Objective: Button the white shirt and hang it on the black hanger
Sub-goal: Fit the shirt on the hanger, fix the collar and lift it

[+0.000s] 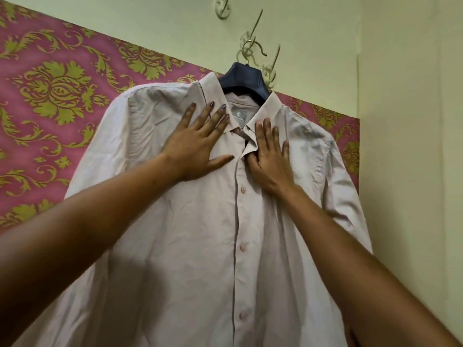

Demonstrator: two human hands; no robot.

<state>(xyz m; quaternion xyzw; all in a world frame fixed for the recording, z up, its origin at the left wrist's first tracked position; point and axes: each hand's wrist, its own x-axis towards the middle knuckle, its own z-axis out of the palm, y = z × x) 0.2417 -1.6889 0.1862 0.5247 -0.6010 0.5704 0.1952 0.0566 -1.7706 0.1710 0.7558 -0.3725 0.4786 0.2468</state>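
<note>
The white shirt [200, 234] hangs buttoned on the black hanger [246, 76], which hangs from a wall hook [247, 48] at twelve o'clock above the collar [265, 108]. We lay our left hand [198, 146] flat, fingers spread wide, at ten o'clock of the uppermost visible button [242, 158]; our right hand [271, 161] lies flat at three o'clock, gripping nothing.

Pale metal wall hooks [247, 49] are projecting from a cream-green wall [150, 21]. Below and left of the hooks, pink wallpaper [30, 58] with gold floral scrolls is covering the wall's lower part.
</note>
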